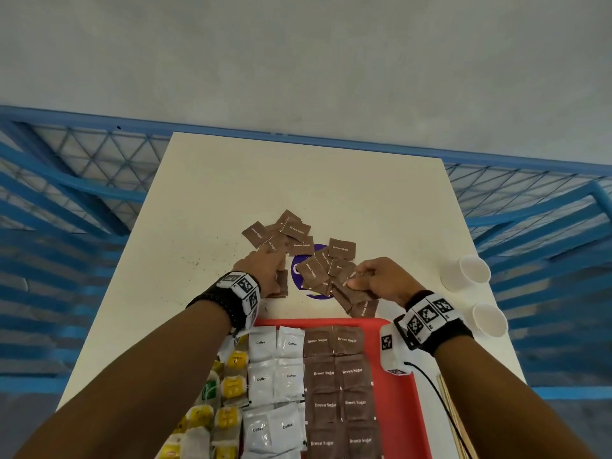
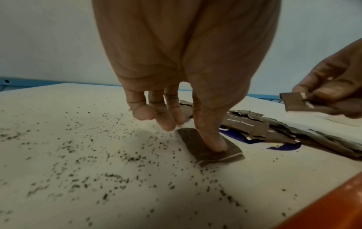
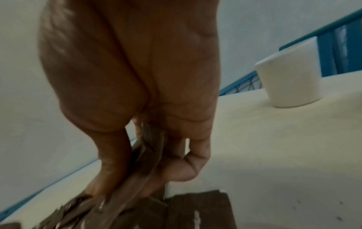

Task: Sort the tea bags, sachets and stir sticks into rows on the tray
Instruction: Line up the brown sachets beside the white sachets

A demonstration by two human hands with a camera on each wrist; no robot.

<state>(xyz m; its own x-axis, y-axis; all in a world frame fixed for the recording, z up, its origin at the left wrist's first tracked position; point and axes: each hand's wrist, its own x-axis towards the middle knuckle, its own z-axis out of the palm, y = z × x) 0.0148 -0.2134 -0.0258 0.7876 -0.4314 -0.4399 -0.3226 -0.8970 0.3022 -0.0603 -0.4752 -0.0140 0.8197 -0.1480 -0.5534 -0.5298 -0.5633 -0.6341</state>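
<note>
A loose pile of brown sugar sachets [image 1: 298, 236] lies mid-table, beyond the red tray [image 1: 400, 392]. My left hand [image 1: 273, 270] reaches to the pile's near left edge. In the left wrist view its thumb [image 2: 213, 139] presses one brown sachet [image 2: 205, 153] flat on the table while the fingers hang straight. My right hand [image 1: 361, 279] grips a bunch of several brown sachets [image 3: 145, 162] between thumb and fingers, at the pile's near right edge. On the tray lie rows of brown sugar sachets [image 1: 337, 389], white coffee sachets [image 1: 278, 376] and yellow tea bags [image 1: 231, 385].
Two white paper cups [image 1: 473, 270] [image 1: 490, 319] stand at the table's right edge. Wooden stir sticks [image 1: 455, 422] lie on the table right of the tray. Dark specks [image 2: 88, 170] are scattered on the tabletop at the left. A blue railing borders the table.
</note>
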